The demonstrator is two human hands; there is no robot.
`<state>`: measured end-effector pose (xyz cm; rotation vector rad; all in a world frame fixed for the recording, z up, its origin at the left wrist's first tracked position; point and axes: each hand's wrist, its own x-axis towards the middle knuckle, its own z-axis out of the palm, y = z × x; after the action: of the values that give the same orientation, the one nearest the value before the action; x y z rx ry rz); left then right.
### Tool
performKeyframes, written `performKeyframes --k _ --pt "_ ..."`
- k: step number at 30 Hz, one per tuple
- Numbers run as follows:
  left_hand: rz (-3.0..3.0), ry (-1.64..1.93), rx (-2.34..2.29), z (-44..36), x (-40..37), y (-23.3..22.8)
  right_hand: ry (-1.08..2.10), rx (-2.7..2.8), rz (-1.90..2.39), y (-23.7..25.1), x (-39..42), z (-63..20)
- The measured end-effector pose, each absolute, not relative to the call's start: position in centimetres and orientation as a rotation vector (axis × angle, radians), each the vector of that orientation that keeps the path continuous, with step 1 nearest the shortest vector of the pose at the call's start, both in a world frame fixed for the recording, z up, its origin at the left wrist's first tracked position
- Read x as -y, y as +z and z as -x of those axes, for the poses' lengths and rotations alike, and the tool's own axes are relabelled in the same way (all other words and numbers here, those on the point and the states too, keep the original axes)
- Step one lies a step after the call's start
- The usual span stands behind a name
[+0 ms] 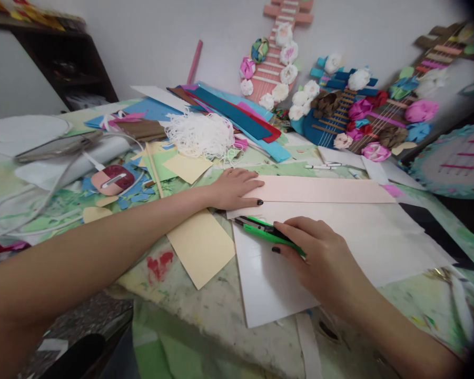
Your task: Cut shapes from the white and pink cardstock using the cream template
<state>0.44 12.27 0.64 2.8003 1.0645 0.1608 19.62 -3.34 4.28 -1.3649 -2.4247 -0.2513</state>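
Heaped across the table's far side: white string tangle (200, 134), blue and red paper strips (237, 113), flower-decked paper guitars (332, 113), yellow card (201, 246).

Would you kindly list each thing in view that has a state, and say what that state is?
Left hand: flat, pressing on the pink strip.
Right hand: closed around the green knife.
Green knife: held low, tip at the white sheet's edge.
Pink strip: lying flat on the white sheet.
White sheet: flat on the table, overhanging its edge.
Yellow card: lying loose, untouched.
White string: tangled in a heap.
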Motion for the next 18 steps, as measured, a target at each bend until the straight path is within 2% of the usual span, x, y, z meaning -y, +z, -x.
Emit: performKeyframes --k 18 --pt "-2.797 0.151 -1.089 -0.60 -12.15 0.63 -0.306 2.430 1.335 4.46 3.61 -19.89"
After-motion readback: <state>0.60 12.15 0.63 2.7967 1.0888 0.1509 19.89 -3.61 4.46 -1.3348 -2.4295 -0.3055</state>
